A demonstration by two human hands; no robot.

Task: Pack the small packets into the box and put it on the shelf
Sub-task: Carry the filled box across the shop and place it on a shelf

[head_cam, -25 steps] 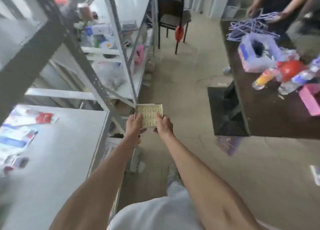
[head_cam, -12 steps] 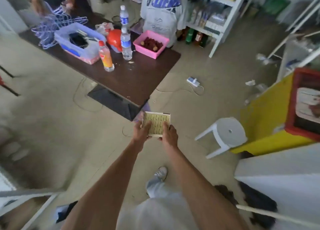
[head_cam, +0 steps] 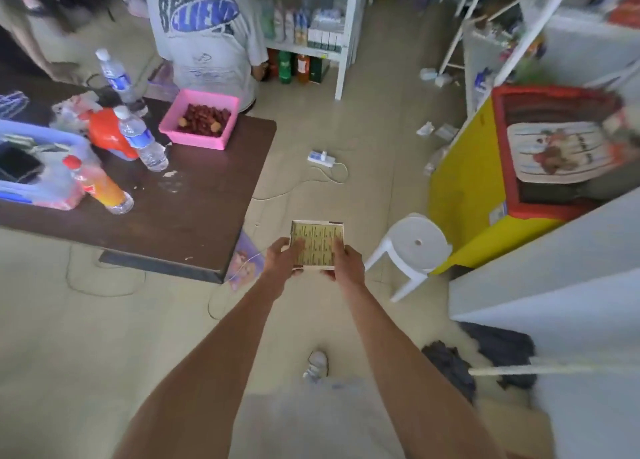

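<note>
Held out in front at arm's length: the box (head_cam: 316,245), flat and open side up, rows of yellowish small packets (head_cam: 317,242) showing inside its pale rim. Gripped from both sides, left hand (head_cam: 282,257) curled around the left edge with the thumb lying across the top of the packets, right hand (head_cam: 347,262) closed on the right edge, thumb likewise over the top. Probably kept level and pinned by the thumbs so that nothing slides or spills out during carrying. Carried in the air above the bare floor (head_cam: 104,337), touching nothing but the two hands. To the left, a dark table (head_cam: 194,195) crowded with water bottles, an orange drink bottle and a pink tray (head_cam: 200,119) of dark red fruit; beside the far end of it, another person in a grey printed shirt, back turned. To the right, a white plastic stool (head_cam: 415,247) just beside the path and a yellow chest with a red rim. Farther ahead, a white shelf (head_cam: 341,32) stocked with bottles and cartons; nearer on the right, a grey shelf surface at the frame edge. Packing seemingly finished, judging by the full rows; shelving not yet done, and which shelf is meant cannot be told.
</note>
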